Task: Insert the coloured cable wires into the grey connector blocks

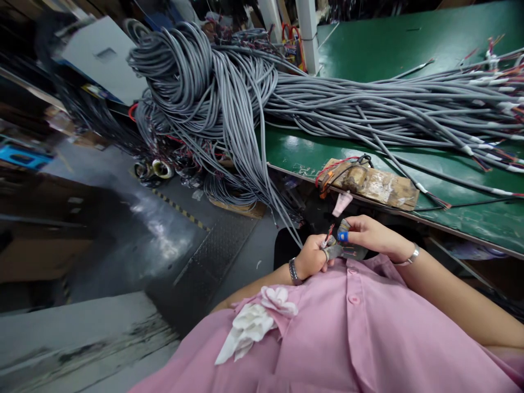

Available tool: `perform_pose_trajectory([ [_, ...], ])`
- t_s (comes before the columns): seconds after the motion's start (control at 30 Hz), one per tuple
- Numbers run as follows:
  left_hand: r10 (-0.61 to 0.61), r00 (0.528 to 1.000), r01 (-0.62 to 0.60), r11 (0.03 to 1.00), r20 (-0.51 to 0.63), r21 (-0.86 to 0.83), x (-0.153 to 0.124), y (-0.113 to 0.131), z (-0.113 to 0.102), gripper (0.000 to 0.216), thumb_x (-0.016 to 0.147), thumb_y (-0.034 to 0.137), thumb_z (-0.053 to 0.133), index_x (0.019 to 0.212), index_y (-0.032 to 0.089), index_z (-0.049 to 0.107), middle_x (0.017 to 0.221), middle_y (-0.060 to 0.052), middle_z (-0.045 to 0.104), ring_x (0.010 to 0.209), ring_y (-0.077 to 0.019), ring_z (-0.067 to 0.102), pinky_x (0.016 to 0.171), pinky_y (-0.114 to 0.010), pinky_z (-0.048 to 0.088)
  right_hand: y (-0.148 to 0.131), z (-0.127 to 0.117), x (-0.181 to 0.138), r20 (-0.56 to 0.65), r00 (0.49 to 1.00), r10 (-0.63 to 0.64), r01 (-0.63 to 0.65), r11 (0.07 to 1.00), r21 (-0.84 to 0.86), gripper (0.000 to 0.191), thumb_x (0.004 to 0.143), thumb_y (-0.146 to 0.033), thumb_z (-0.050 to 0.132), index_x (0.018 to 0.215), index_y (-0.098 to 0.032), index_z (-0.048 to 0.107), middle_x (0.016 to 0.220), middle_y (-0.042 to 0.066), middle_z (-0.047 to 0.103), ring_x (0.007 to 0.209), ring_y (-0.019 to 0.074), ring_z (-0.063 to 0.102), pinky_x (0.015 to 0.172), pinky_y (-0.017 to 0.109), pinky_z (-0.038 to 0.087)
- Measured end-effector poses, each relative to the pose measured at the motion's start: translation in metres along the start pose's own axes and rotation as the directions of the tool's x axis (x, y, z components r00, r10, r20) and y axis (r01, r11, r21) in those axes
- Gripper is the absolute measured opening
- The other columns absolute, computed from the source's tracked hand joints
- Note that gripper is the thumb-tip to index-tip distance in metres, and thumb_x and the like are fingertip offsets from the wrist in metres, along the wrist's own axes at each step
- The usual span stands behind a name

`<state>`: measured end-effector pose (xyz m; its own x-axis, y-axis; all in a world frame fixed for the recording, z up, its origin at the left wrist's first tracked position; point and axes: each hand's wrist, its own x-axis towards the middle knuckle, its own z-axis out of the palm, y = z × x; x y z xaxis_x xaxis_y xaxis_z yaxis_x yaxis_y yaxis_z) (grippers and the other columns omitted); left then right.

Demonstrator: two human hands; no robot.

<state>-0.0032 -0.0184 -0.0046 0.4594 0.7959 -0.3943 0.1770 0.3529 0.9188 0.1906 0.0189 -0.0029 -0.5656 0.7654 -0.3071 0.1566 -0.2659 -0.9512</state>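
Observation:
My left hand [313, 255] is closed around the end of a grey cable [286, 215] whose thin red and white wires [328, 233] stick up from my fist. My right hand [370, 234] is pinched against those wire ends just to the right; a blue cap [343, 236] covers its thumb or fingertip, and grey finger guards show. Both hands sit close together over my lap, above my pink shirt [360, 333]. The cable rises from my left hand to a big bundle of grey cables [213, 93].
The green workbench [450, 218] carries long grey cables [388, 103] running right, and a taped brown block with red and black wires [368, 183] at its near edge. A white cloth flower [254, 325] is on my shirt. Dark floor with a metal plate [213, 256] lies to the left.

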Motion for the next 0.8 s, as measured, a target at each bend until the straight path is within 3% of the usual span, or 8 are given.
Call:
perform_pose_trajectory([
  [0.3,-0.075,0.997,0.076,0.993,0.015,-0.093,0.002,-0.001,-0.003,0.033,0.074,0.044,0.062,0.061,0.016,0.05,0.049,0.002,0.054,0.032,-0.0056,0.042,0.034,-0.018,0.028,0.004,0.006,-0.001,-0.13,0.991,-0.027,0.041,0.993,0.108,0.032,0.078,-0.046,0.065,0.081,-0.015,0.063,0.072,0.002,0.061,0.063,0.0114,0.052,0.059,0.024,0.044],
  [0.43,-0.07,0.997,0.067,0.984,-0.014,-0.164,0.002,-0.006,-0.004,0.031,0.076,0.043,0.059,0.062,0.015,0.052,0.05,0.001,0.055,0.032,-0.0055,0.042,0.033,-0.018,0.025,0.003,-0.001,-0.008,-0.038,0.999,0.037,-0.027,0.97,0.242,0.035,0.077,-0.046,0.067,0.089,-0.014,0.064,0.079,0.004,0.063,0.066,0.0118,0.054,0.063,0.025,0.045],
  [0.53,-0.047,0.999,0.042,0.983,-0.027,-0.18,0.003,-0.009,-0.004,0.032,0.077,0.043,0.058,0.062,0.015,0.053,0.05,0.001,0.055,0.033,-0.0057,0.043,0.033,-0.019,0.025,0.003,0.0,-0.01,-0.012,0.998,0.054,-0.049,0.968,0.247,0.032,0.072,-0.043,0.073,0.083,-0.014,0.063,0.075,0.002,0.061,0.063,0.0105,0.052,0.06,0.025,0.042],
  [0.8,-0.06,0.994,0.036,0.969,-0.094,-0.245,0.003,-0.01,-0.002,0.035,0.077,0.046,0.06,0.063,0.015,0.053,0.049,0.001,0.056,0.031,-0.0058,0.043,0.032,-0.019,0.025,0.01,0.014,-0.004,-0.175,0.985,0.007,0.035,0.971,0.235,0.02,0.072,-0.032,0.072,0.075,-0.015,0.062,0.064,-0.002,0.056,0.057,0.0087,0.046,0.055,0.023,0.037],
])
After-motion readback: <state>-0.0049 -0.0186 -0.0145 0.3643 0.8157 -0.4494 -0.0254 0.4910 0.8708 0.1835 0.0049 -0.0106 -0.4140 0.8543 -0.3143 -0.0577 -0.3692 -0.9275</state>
